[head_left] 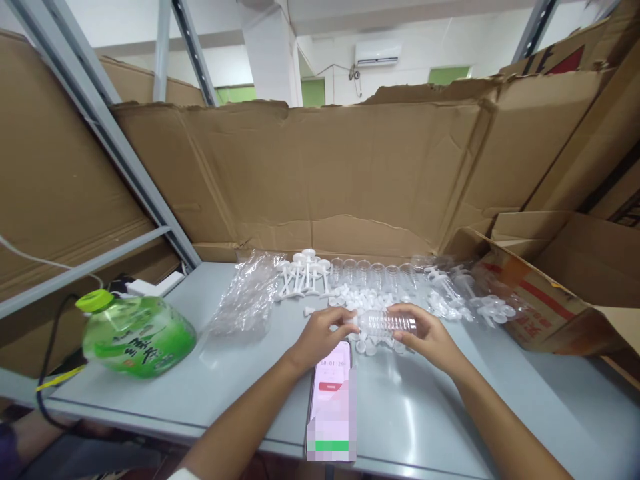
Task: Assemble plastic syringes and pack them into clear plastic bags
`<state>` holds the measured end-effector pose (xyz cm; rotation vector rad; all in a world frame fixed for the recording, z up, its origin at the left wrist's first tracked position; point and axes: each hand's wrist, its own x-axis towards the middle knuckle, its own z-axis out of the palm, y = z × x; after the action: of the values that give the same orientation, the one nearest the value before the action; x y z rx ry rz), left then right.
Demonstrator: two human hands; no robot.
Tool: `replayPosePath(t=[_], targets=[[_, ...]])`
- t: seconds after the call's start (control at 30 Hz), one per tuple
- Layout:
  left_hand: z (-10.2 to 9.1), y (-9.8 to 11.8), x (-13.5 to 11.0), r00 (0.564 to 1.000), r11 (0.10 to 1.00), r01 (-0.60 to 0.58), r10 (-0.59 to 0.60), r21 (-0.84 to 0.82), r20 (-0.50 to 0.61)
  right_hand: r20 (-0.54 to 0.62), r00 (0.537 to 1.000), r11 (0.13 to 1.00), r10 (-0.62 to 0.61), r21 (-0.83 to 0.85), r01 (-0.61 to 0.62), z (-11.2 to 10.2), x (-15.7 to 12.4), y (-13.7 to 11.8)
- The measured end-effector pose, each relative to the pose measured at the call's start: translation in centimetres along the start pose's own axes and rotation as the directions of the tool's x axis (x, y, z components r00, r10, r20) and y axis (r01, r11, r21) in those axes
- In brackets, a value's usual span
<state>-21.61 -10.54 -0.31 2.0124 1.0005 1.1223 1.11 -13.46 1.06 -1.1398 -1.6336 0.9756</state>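
A clear ribbed plastic bottle (383, 323) lies sideways between my two hands, above a pile of small white caps (357, 297). My left hand (327, 333) pinches a white cap (355, 320) at the bottle's left end. At the other end, my right hand (425, 333) has its fingers wrapped round the bottle. Behind the caps stands a row of similar clear ribbed bottles (364, 273). To their left are several white plunger-like pieces (305, 273) with round discs. Whether the cap is seated on the bottle, I cannot tell.
A phone (330, 400) showing a timer lies near the front edge. On the left are a green-capped jug (140, 333) and a crumpled clear bag (247, 293). More bagged white parts (447, 293) and an open cardboard box (530, 300) are at right. Cardboard (325, 167) walls the back.
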Motion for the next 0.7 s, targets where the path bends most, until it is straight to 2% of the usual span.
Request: replayPosePath(t=[0.13,0.23,0.3,0.37,0.4,0.47,0.53,0.6,0.7], targets=[[-0.2,-0.1,-0.2,0.971,0.968,-0.239,0.237,0.076,0.029,-0.029,0.993,0.988,0.117,0.105,-0.113,0.5,0.1,-0.1],[-0.1,0.0,-0.3,0.949,0.947,-0.313,0.309,0.077,0.065,-0.002,0.978,0.952,0.211,0.226,-0.205,0.8,0.1,-0.2],[0.1,0.0,-0.4,0.966,0.965,-0.26,0.26,0.026,0.016,0.004,0.973,0.938,0.229,0.267,-0.222,0.9,0.1,-0.2],[0.4,0.1,-0.2,0.994,0.986,-0.108,0.107,-0.126,-0.019,-0.02,0.976,0.946,0.217,0.25,-0.205,0.9,0.1,-0.2],[0.6,0.0,-0.1,1.0,0.972,-0.002,0.005,-0.233,0.009,-0.033,0.978,0.955,0.205,0.227,-0.192,0.9,0.1,-0.2],[0.8,-0.2,0.2,0.977,0.885,0.206,-0.16,-0.417,0.143,-0.048,0.984,0.971,0.172,0.175,-0.162,0.9,0.2,0.0],[0.7,-0.4,0.4,0.944,0.815,0.319,-0.226,-0.484,0.241,-0.054,0.988,0.981,0.143,0.139,-0.134,1.0,0.2,0.1],[0.5,-0.3,0.5,0.954,0.854,0.284,-0.208,-0.436,0.214,-0.051,0.988,0.981,0.148,0.131,-0.14,1.1,0.2,0.2],[0.0,0.2,0.3,0.991,0.976,0.06,-0.033,-0.211,0.128,-0.046,0.98,0.968,0.196,0.169,-0.186,1.2,0.2,0.2]])
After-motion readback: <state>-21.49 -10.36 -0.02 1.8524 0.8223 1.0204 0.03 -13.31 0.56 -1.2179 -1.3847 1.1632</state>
